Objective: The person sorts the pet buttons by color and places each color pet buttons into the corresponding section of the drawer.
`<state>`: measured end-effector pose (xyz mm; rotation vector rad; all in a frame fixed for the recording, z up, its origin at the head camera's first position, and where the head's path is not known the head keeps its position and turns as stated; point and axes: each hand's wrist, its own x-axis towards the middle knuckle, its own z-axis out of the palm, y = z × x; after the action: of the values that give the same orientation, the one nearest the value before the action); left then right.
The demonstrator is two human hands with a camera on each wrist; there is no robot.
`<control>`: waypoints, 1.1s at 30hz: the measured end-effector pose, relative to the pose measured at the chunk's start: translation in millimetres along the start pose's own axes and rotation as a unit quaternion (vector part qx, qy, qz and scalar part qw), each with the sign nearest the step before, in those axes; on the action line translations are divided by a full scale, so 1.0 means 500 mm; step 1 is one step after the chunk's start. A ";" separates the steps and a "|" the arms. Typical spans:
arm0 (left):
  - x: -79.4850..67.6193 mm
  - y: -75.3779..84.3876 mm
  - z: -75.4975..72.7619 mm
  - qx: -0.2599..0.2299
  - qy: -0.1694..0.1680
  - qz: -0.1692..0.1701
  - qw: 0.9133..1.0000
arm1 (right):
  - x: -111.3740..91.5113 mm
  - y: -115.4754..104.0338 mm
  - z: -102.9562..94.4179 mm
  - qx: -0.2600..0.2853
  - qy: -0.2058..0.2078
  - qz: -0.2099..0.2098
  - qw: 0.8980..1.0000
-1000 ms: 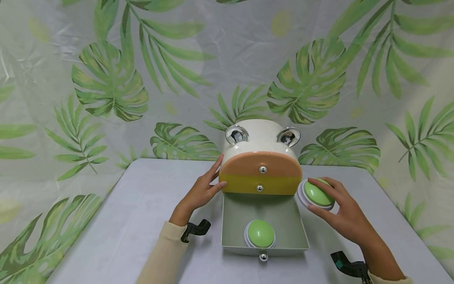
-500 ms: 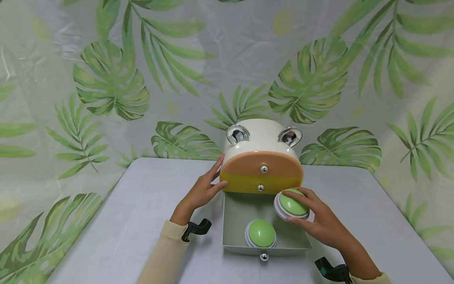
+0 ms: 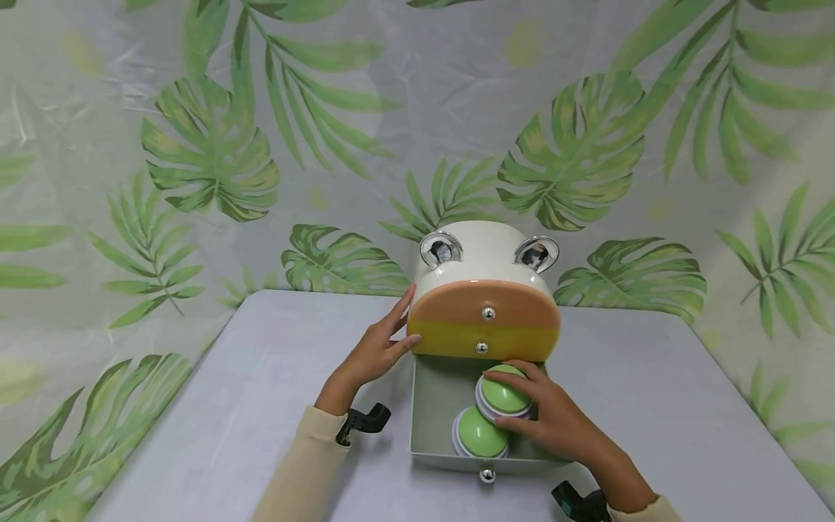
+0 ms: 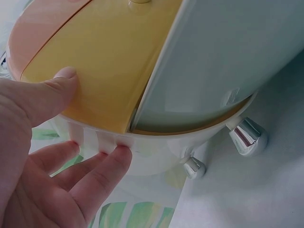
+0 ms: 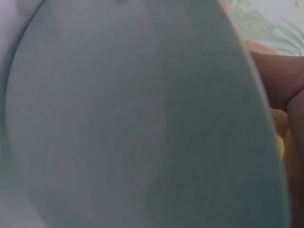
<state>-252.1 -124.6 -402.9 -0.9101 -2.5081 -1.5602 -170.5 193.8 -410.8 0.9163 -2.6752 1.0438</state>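
On the table stands a small chest of drawers (image 3: 485,264) with a white rounded body and silver eye-like ornaments. Its bottom drawer (image 3: 433,391), pale grey-green, is pulled out. The left hand (image 3: 375,351) rests against the chest's left side, thumb on the yellow drawer front (image 4: 104,71) and fingers on the white shell in the left wrist view. Inside the open drawer lies a round white thing with a green dome (image 3: 483,433). The right hand (image 3: 551,413) grips a second, matching green-domed thing (image 3: 502,395) just behind it, in or over the drawer; whether it touches the floor is unclear.
Above the open drawer are a yellow and an orange front, each with a silver knob (image 3: 488,313). The white tabletop (image 3: 280,355) extends around the chest. A leaf-print cloth (image 3: 450,94) hangs behind. In the right wrist view the drawer's outer wall (image 5: 142,118) fills most of the picture.
The right hand has carried its green-domed thing leftward from beside the chest, across the drawer's right wall, to close behind the other one. The left hand stays on the chest.
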 end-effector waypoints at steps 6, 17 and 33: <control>-0.001 0.003 0.001 0.000 0.000 -0.004 1.000 | 0.008 0.000 0.011 0.000 -0.017 -0.009 1.000; -0.003 0.006 0.001 -0.002 0.001 0.003 1.000 | 0.029 0.007 0.025 0.033 -0.058 0.019 0.998; -0.004 0.012 0.001 0.008 0.009 0.011 1.000 | 0.048 0.013 0.051 0.007 -0.020 0.056 0.998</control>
<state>-247.4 -123.3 -399.0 -0.9153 -2.4861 -1.5332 -191.2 169.3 -426.3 0.8079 -2.7845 1.0770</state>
